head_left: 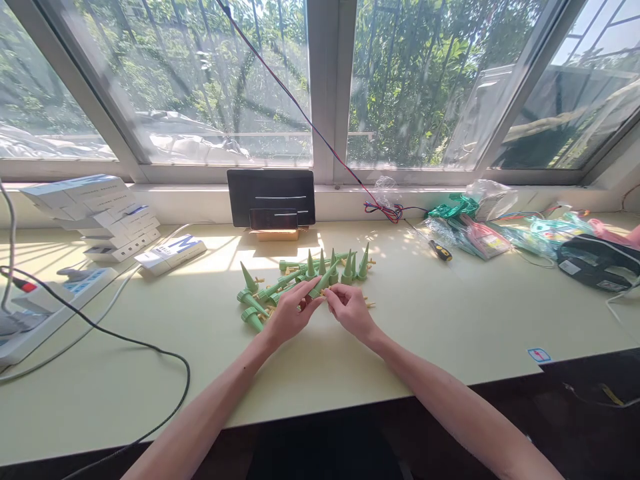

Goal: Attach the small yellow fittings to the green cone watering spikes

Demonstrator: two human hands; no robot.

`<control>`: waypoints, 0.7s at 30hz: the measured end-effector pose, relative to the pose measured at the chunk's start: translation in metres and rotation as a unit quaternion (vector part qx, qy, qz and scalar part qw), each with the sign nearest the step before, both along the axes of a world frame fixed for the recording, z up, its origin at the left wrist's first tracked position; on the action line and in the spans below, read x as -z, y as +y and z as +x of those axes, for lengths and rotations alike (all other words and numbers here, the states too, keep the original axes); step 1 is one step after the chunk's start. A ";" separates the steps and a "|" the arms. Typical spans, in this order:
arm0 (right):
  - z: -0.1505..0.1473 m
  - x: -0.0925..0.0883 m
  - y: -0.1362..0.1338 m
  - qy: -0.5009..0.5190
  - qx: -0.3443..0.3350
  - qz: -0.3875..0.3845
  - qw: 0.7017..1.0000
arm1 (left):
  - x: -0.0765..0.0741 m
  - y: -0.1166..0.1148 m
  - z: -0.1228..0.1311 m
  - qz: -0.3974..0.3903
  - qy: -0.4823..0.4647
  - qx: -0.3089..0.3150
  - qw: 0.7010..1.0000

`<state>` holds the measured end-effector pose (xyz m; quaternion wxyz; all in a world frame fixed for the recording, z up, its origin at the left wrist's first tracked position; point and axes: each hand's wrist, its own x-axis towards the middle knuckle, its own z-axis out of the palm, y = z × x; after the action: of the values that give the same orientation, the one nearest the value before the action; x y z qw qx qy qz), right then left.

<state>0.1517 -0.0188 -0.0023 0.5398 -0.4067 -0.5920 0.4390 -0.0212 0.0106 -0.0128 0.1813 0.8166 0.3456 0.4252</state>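
A heap of green cone-shaped plastic spikes (270, 290) with small tan fittings lies on the pale yellow desk (450, 313). Several more spikes (347, 265) stand upright behind the heap. My left hand (290, 312) is pinched on one green spike (321, 284) that slants up to the right. My right hand (350, 308) is closed beside it, its fingertips meeting the left hand's at a small tan fitting (324, 294). Both hands hover just above the desk, in front of the heap.
A dark tablet (271, 197) leans on a stand at the back. White boxes (103, 213) and a power strip (45, 300) with cables lie left. A screwdriver (439, 249), plastic bags (480, 230) and a black pouch (600, 261) are right. Windows run behind.
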 end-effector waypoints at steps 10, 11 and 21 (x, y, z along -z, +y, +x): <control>0.000 0.001 0.001 0.025 -0.007 -0.015 1.000 | 0.001 0.001 0.001 -0.006 -0.008 0.011 1.000; 0.000 0.000 0.001 0.039 -0.016 -0.028 0.999 | 0.000 0.000 0.002 -0.008 -0.010 0.013 1.000; 0.000 0.004 0.004 0.102 -0.060 -0.081 0.990 | -0.005 -0.004 0.005 -0.013 -0.010 0.020 1.000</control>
<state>0.1521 -0.0150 -0.0060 0.5351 -0.3657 -0.5199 0.5564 -0.0164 0.0064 -0.0077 0.2037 0.8167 0.3329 0.4251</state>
